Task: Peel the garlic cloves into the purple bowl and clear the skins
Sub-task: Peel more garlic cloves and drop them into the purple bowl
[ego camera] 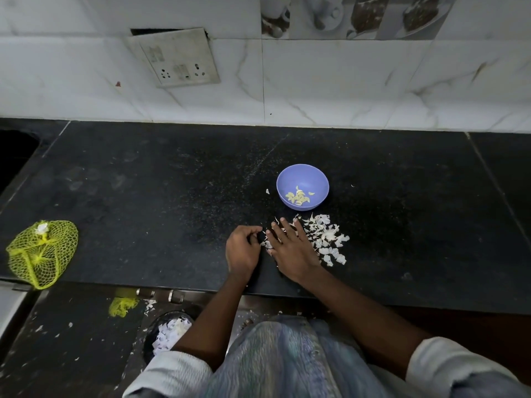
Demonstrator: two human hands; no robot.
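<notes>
Several peeled, pale yellow garlic cloves [298, 197] already lie in the small round purple plastic bowl [316, 176], which stands on the black speckled stone table [143, 196] just beyond the hands. Peeling looks finished, so the step in hand is clearing. The right hand [290, 251] lies flat, fingers straight and spread, pressing on the near edge of the heap of white papery garlic skins [327, 239]. The left hand [242, 251] sits just beside it with fingers curled in; whether it grasps any skins I cannot tell.

Next the skins want sweeping toward the table's front edge, probably down to the dark bin [169, 331] below, which already holds white scraps. A light, flat sweep suits them, since they scatter easily. One stray flake [267, 191] lies left of the bowl.
</notes>
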